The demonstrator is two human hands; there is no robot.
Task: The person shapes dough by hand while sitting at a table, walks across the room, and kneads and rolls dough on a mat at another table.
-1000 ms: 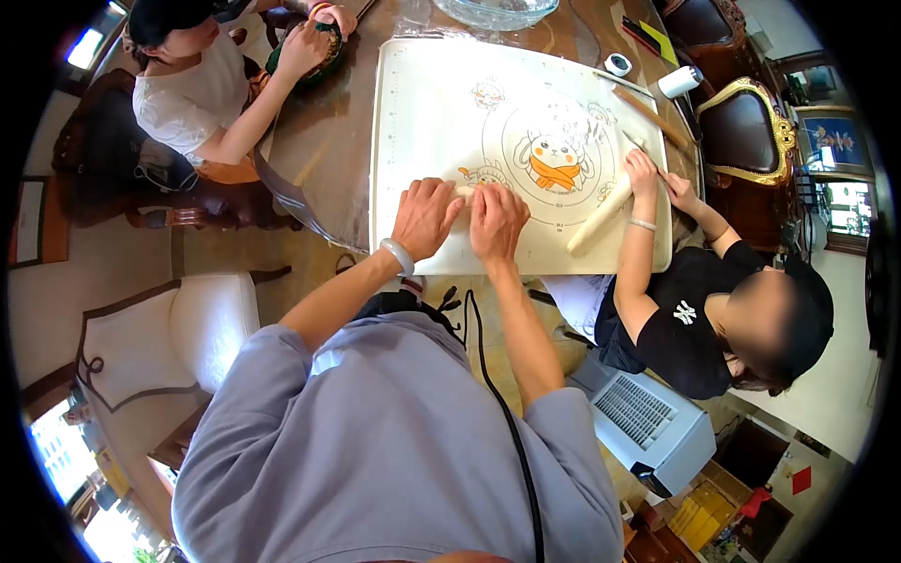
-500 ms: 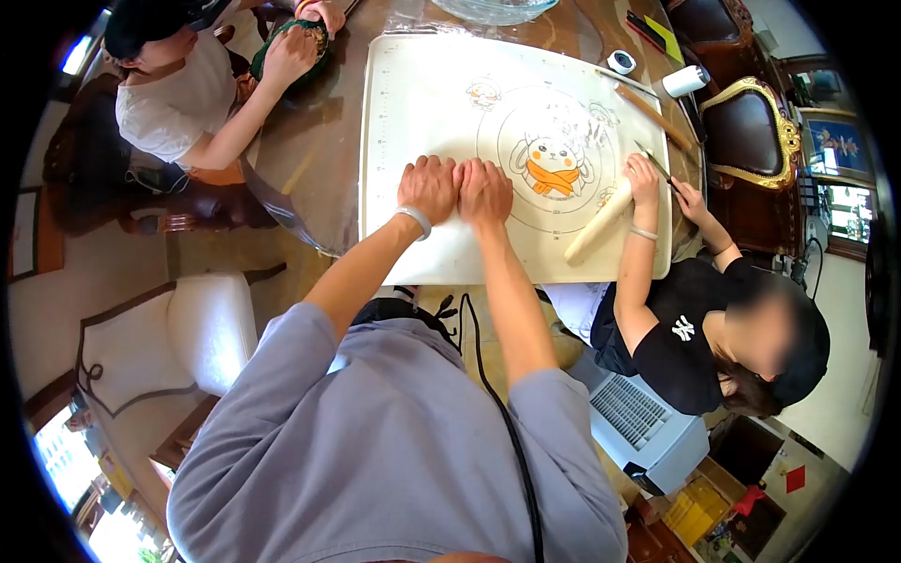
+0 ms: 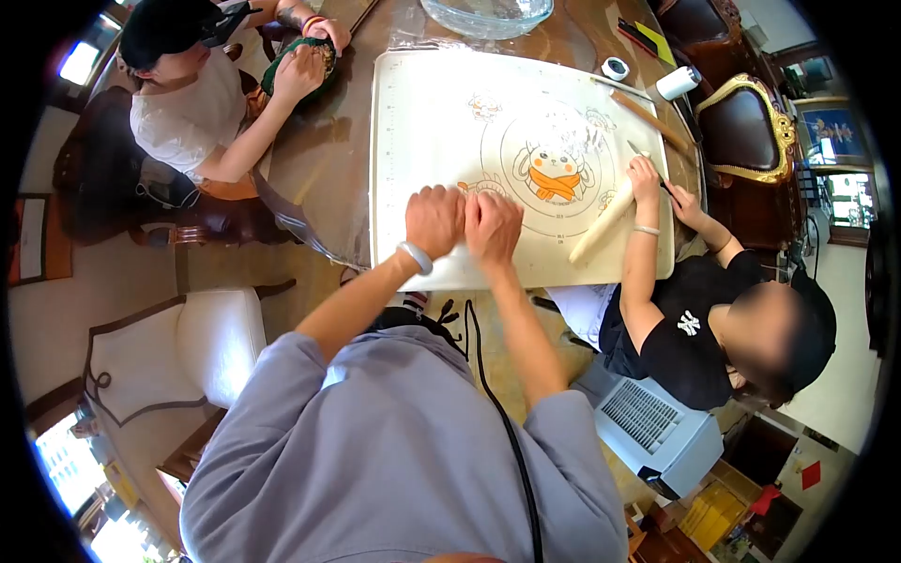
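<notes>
My left hand (image 3: 435, 218) and my right hand (image 3: 493, 228) are side by side at the near edge of a white printed mat (image 3: 413, 113). Both are curled with the knuckles up, and anything beneath or inside the fingers is hidden. A pale band circles my left wrist. On the mat, a cartoon animal with an orange scarf is printed inside rings. Right of my hands lies a long pale roll, apparently dough (image 3: 601, 230). A co-worker's hand (image 3: 644, 178) rests at its far end, while that person's other hand holds a knife (image 3: 640, 152).
A glass bowl (image 3: 488, 17) stands beyond the mat. Along the right lie a wooden rolling pin (image 3: 649, 117), a white cylinder (image 3: 678, 83) and a small round container (image 3: 615, 68). At far left another person handles a dark green item (image 3: 314, 70). A white chair (image 3: 221, 338) stands behind left.
Both my hands have drawn back toward my body, their fingers now more tightly curled. The view has shifted slightly. The co-worker on the right still holds the knife beside the pale roll.
</notes>
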